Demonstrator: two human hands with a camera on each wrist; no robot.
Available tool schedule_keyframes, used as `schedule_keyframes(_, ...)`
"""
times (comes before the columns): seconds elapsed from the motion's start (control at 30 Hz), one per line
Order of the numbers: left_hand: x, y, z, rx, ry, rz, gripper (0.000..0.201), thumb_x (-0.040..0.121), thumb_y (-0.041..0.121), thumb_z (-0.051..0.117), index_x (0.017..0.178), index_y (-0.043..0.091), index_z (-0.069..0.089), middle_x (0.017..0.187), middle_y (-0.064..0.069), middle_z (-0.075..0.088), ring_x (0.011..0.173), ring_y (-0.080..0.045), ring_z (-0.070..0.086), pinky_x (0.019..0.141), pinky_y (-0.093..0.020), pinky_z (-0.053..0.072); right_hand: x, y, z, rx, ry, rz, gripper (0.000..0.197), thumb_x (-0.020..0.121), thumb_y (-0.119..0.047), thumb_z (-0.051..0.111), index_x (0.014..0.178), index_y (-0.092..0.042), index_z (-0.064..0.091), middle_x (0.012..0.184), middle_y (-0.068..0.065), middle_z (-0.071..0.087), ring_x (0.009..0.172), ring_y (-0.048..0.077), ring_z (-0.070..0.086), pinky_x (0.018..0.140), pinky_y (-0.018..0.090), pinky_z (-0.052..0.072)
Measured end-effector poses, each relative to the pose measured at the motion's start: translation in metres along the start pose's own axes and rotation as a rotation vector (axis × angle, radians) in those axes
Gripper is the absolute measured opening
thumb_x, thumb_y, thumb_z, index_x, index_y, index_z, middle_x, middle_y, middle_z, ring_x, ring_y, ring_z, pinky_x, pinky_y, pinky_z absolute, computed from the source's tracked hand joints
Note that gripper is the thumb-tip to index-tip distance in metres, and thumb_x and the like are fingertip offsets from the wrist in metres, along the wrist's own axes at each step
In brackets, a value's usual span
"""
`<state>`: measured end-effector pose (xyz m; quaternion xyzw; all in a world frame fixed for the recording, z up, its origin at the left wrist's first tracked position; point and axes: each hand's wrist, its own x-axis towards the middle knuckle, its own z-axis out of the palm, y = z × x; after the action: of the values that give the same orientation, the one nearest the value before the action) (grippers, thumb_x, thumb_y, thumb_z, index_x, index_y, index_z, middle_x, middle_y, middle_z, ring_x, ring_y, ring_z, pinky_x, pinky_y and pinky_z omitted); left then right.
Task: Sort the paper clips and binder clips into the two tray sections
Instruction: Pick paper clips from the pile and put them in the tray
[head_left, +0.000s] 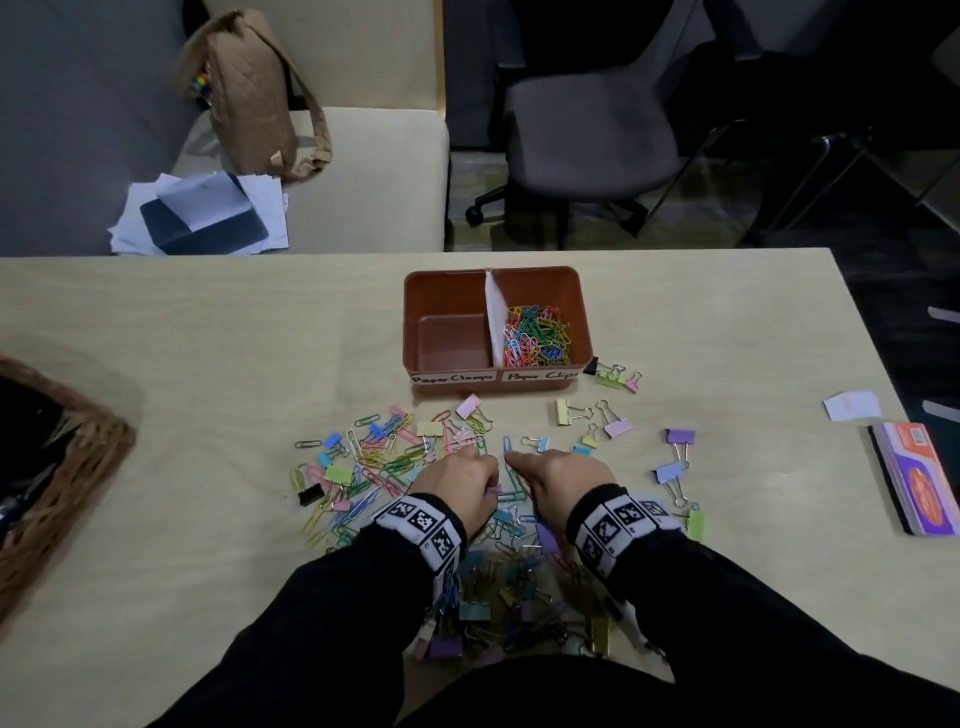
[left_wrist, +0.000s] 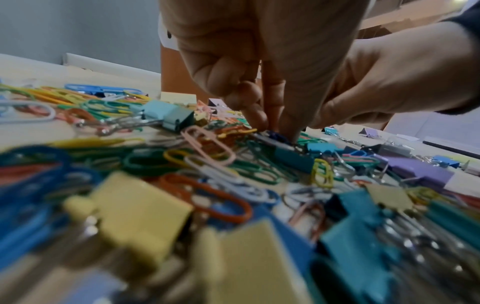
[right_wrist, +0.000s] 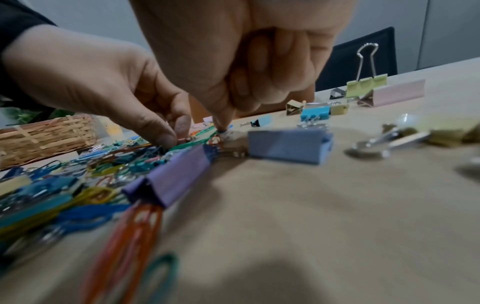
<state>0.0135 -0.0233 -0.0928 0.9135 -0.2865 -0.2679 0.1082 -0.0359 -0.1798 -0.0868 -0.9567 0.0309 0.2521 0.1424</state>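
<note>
The brown tray (head_left: 415, 332) has two sections. Its left one, labelled "Paper Clamps", is bare; its right one holds coloured paper clips (head_left: 537, 335). A mixed pile of paper clips (head_left: 374, 457) and binder clips (head_left: 675, 470) covers the table in front of it. Both hands are down in the pile, side by side. My left hand (left_wrist: 275, 131) pinches a dark paper clip (left_wrist: 278, 136) with thumb and fingertips. My right hand (right_wrist: 224, 126) has curled fingers, and its thumb and forefinger tips meet on a blue paper clip (head_left: 506, 444).
A wicker basket (head_left: 78, 457) sits at the table's left edge. A block of sticky notes (head_left: 919, 478) and a paper slip (head_left: 852, 405) lie at the right. More binder clips (head_left: 478, 613) are heaped between my forearms. Chairs stand beyond the far edge.
</note>
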Motion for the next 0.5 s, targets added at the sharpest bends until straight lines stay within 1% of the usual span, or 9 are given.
schedule_keyframes(0.07, -0.001, -0.002, 0.0, -0.004, -0.01, 0.013, 0.016, 0.091, 0.03, 0.053, 0.103, 0.023, 0.06, 0.108, -0.001, 0.053, 0.099, -0.025, 0.058, 0.079, -0.033, 0.048, -0.009, 0.005, 0.004, -0.003, -0.04, -0.043, 0.049, 0.097, -0.02, 0.038, 0.138, -0.047, 0.042, 0.122, 0.001, 0.06, 0.11, 0.024, 0.058, 0.085, 0.032, 0.05)
schedule_keyframes(0.13, -0.003, -0.004, 0.0, -0.015, -0.01, 0.016, 0.017, 0.091, 0.029, 0.054, 0.106, 0.023, 0.058, 0.109, 0.0, 0.051, 0.098, -0.025, 0.058, 0.078, -0.034, 0.048, -0.017, 0.009, 0.01, 0.048, -0.074, -0.074, 0.052, 0.095, -0.016, 0.039, 0.136, -0.047, 0.045, 0.124, -0.001, 0.059, 0.112, 0.022, 0.057, 0.088, 0.031, 0.049)
schedule_keyframes(0.2, -0.004, -0.006, 0.0, -0.018, -0.014, 0.024, 0.021, 0.09, 0.028, 0.055, 0.111, 0.023, 0.056, 0.112, -0.001, 0.05, 0.098, -0.026, 0.058, 0.079, -0.035, 0.049, -0.022, 0.013, 0.014, 0.175, -0.027, -0.054, 0.056, 0.092, -0.009, 0.041, 0.137, -0.042, 0.046, 0.128, -0.003, 0.059, 0.116, 0.021, 0.056, 0.092, 0.031, 0.048)
schedule_keyframes(0.27, -0.005, -0.007, 0.0, -0.009, -0.013, 0.042, 0.02, 0.09, 0.028, 0.055, 0.11, 0.023, 0.058, 0.111, -0.001, 0.05, 0.097, -0.026, 0.059, 0.078, -0.034, 0.049, -0.022, 0.014, 0.015, 0.272, 0.059, -0.008, 0.055, 0.091, -0.006, 0.042, 0.138, -0.033, 0.047, 0.125, 0.001, 0.059, 0.115, 0.023, 0.056, 0.093, 0.031, 0.046)
schedule_keyframes(0.3, -0.005, -0.007, 0.0, 0.003, -0.013, 0.053, 0.019, 0.091, 0.028, 0.054, 0.108, 0.023, 0.059, 0.11, -0.001, 0.051, 0.096, -0.025, 0.059, 0.077, -0.034, 0.049, -0.021, 0.013, 0.015, 0.274, 0.089, 0.013, 0.05, 0.094, -0.009, 0.042, 0.139, -0.029, 0.046, 0.123, 0.003, 0.057, 0.113, 0.025, 0.056, 0.091, 0.031, 0.045)
schedule_keyframes(0.37, -0.004, -0.006, 0.0, 0.036, -0.022, 0.074, 0.017, 0.091, 0.029, 0.052, 0.105, 0.023, 0.059, 0.107, 0.0, 0.051, 0.094, -0.025, 0.059, 0.075, -0.032, 0.048, -0.02, 0.007, 0.012, 0.244, 0.092, 0.057, 0.04, 0.099, -0.024, 0.042, 0.139, -0.024, 0.044, 0.123, 0.005, 0.051, 0.111, 0.027, 0.056, 0.089, 0.033, 0.045)
schedule_keyframes(0.43, -0.003, -0.005, 0.001, 0.065, -0.034, 0.072, 0.018, 0.09, 0.03, 0.051, 0.103, 0.022, 0.058, 0.107, -0.001, 0.052, 0.093, -0.025, 0.059, 0.075, -0.033, 0.048, -0.019, -0.004, 0.009, 0.14, 0.001, 0.074, 0.04, 0.098, -0.038, 0.045, 0.135, -0.023, 0.044, 0.126, 0.005, 0.044, 0.11, 0.028, 0.056, 0.086, 0.035, 0.048)
schedule_keyframes(0.47, -0.003, -0.005, 0.0, 0.069, -0.035, 0.064, 0.018, 0.089, 0.031, 0.052, 0.103, 0.021, 0.058, 0.108, -0.001, 0.052, 0.093, -0.025, 0.059, 0.075, -0.033, 0.048, -0.019, -0.008, 0.009, 0.088, -0.054, 0.075, 0.043, 0.096, -0.042, 0.049, 0.133, -0.022, 0.044, 0.126, 0.005, 0.042, 0.109, 0.029, 0.056, 0.084, 0.036, 0.048)
schedule_keyframes(0.5, -0.002, -0.006, 0.0, 0.068, -0.036, 0.055, 0.019, 0.088, 0.032, 0.054, 0.103, 0.021, 0.057, 0.109, -0.001, 0.051, 0.093, -0.025, 0.059, 0.075, -0.033, 0.048, -0.019, -0.013, 0.008, 0.073, -0.099, 0.083, 0.05, 0.092, -0.047, 0.053, 0.133, -0.019, 0.042, 0.126, 0.006, 0.041, 0.109, 0.03, 0.056, 0.082, 0.037, 0.048)
